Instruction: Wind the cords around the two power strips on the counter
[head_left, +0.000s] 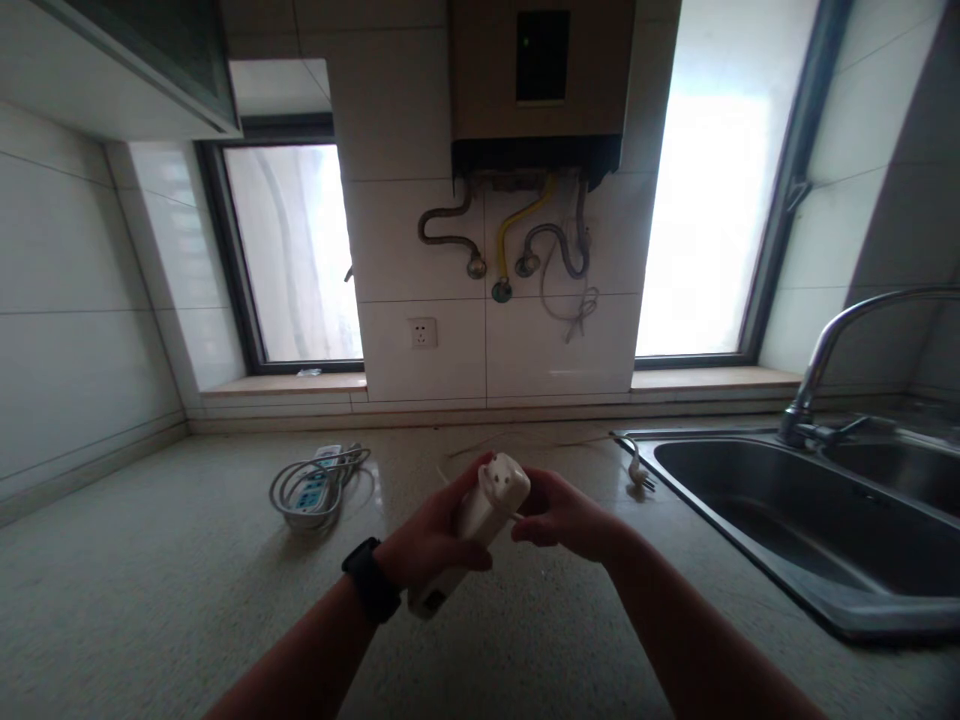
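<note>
My left hand (pixel 435 535), with a dark watch on its wrist, is wrapped round a long white power strip (pixel 484 515). The strip is tilted above the counter, its far end raised and turned a little right. Close beside that end, my right hand (pixel 562 515) has its fingers curled on the strip's white cord (pixel 516 516), which loops round the end. The fingertips behind the strip are hidden. More thin cord runs over the counter behind my hands to a plug (pixel 640 478) lying near the sink.
On the counter (pixel 187 600) at left lies another power strip (pixel 319 480), blue and white, with its grey cord coiled. A steel sink (pixel 750 520) with a tall faucet (pixel 817 370) is at right. A wall socket (pixel 423 332) sits below the water heater (pixel 540 80) and its hoses.
</note>
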